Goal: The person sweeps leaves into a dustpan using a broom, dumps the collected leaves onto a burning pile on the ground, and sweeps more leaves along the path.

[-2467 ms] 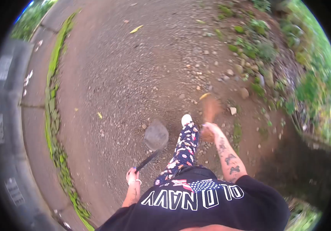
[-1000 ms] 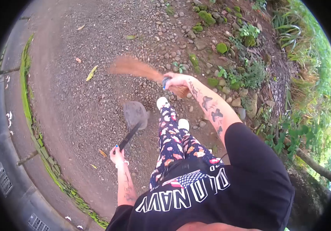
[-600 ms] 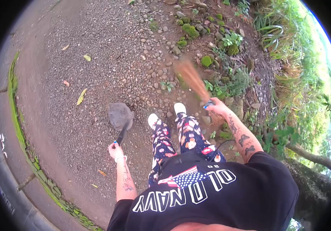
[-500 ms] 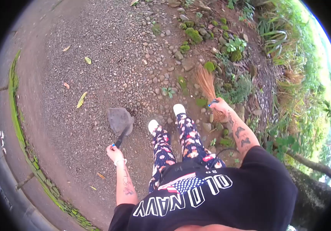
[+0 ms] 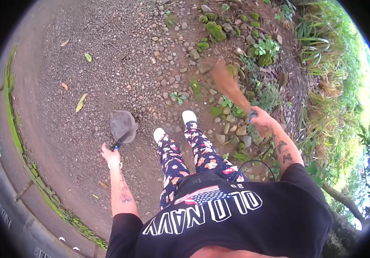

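A grey dustpan point(image 5: 123, 124) with a black handle point(image 5: 122, 139) is over the gravel at left of centre. The handle's end lies at my left hand point(image 5: 111, 155), which has it between thumb and palm, some fingers apart. My right hand point(image 5: 261, 119) is wrapped round a straw broom point(image 5: 229, 84) by its bound part. The broom's bristles are smeared by motion and point up and left, over the stones at the path's edge. Whether they touch the ground I cannot tell.
Mossy stones point(image 5: 215, 31) and small plants border the gravel on the right, with tall grass point(image 5: 327, 99) beyond. A branch point(image 5: 344, 200) is at lower right. A mossy kerb point(image 5: 43, 185) curves along the left. Fallen leaves point(image 5: 81, 103) lie on the gravel.
My right hand has gone from over the gravel out to the right, taking the broom along. The dustpan and my left hand have shifted left in view. Both feet now stand side by side.
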A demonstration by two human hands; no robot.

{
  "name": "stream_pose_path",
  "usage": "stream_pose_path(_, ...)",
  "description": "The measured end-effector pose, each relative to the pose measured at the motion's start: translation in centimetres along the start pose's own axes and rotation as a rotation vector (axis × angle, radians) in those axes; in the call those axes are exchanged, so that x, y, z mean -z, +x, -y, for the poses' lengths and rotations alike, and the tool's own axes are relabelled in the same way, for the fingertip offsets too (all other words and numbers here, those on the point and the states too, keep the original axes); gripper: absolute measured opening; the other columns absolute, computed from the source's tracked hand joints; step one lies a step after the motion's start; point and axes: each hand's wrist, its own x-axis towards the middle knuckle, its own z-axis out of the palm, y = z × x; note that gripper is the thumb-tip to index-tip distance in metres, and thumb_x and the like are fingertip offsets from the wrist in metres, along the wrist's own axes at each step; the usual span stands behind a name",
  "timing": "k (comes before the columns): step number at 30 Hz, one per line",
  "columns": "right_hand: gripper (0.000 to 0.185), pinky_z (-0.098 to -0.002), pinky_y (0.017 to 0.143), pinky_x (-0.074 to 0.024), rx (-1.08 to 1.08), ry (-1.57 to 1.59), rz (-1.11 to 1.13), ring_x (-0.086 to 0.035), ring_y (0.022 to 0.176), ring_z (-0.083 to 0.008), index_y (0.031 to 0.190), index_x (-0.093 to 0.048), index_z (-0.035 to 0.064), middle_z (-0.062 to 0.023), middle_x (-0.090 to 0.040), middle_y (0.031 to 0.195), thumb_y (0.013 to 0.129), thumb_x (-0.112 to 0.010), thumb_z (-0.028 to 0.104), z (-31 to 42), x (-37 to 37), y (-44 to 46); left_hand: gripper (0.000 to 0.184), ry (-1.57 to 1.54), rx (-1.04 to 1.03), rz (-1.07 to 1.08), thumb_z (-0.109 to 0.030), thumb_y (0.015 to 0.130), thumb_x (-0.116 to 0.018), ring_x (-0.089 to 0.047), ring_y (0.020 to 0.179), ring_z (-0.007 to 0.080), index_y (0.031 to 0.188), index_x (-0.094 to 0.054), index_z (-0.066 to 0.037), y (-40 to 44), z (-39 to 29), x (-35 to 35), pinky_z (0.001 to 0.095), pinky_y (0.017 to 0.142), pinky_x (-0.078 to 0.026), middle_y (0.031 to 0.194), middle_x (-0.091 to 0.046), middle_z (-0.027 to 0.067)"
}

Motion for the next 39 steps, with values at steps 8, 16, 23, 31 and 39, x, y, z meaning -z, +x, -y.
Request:
stream_pose_path(8,0.071,-0.0283,0.077,-0.0414,0.036,0.513,0.179,-0.051,0.087,-0.0158,0.123,-0.031,0.0032,-0.0079,-0.053,0.097,0.060,-0.062,0.006,-4.7,3.6,-8.3,0.056,-0.046,-0.043,0.114,-0.001,0.067,-0.060,-0.042,0.101,0.0357,0.117,-0.034,-0.003,-1.2,-6.1,-2.0,0.0376,0.089,-0.033,0.107,-0.045,0.0219)
stream_pose_path(16,0.064,-0.0258,0.077,-0.0410,0.150,0.465,0.237,-0.051,0.085,-0.0149,0.121,-0.035,0.0029,-0.0078,-0.053,0.097,0.063,-0.061,0.009,-2.8,2.0,-2.0,0.050,0.054,0.022,0.068,-0.003,0.067,-0.060,-0.055,0.083,0.0304,0.111,-0.038,-0.004,-1.5,-4.2,-1.1,0.0366,0.074,-0.044,0.092,-0.054,0.0199)
stream_pose_path(23,0.066,-0.0265,0.074,-0.0422,0.149,0.358,-0.090,-0.053,0.081,-0.0148,0.122,-0.033,0.0038,-0.0086,-0.055,0.091,0.063,-0.061,0.008,-6.6,5.7,-1.2,0.025,-0.158,0.497,0.305,-0.012,0.069,-0.062,-0.052,0.040,0.0118,0.090,-0.053,-0.001,-4.9,3.0,3.6,0.0238,0.034,-0.045,0.059,-0.055,0.0055)
stream_pose_path(31,0.066,-0.0275,0.073,-0.0429,0.241,-0.228,0.075,-0.054,0.080,-0.0169,0.119,-0.037,0.0058,-0.0110,-0.056,0.089,0.059,-0.062,0.015,-0.9,9.7,1.0,0.028,-0.058,0.533,0.327,-0.020,0.071,-0.061,-0.055,0.043,0.0138,0.087,-0.055,0.002,-9.8,5.9,5.8,0.0267,0.040,-0.045,0.056,-0.056,0.0072)
stream_pose_path(39,0.063,-0.0251,0.075,-0.0414,0.034,0.168,0.070,-0.051,0.083,-0.0153,0.119,-0.037,0.0051,-0.0080,-0.053,0.091,0.061,-0.060,0.003,-1.2,2.2,-5.0,0.043,-0.331,0.687,0.398,-0.022,0.075,-0.060,-0.054,0.040,0.0204,0.098,-0.043,0.009,-8.2,7.7,0.8,0.0303,0.037,-0.047,0.055,-0.055,0.0131)
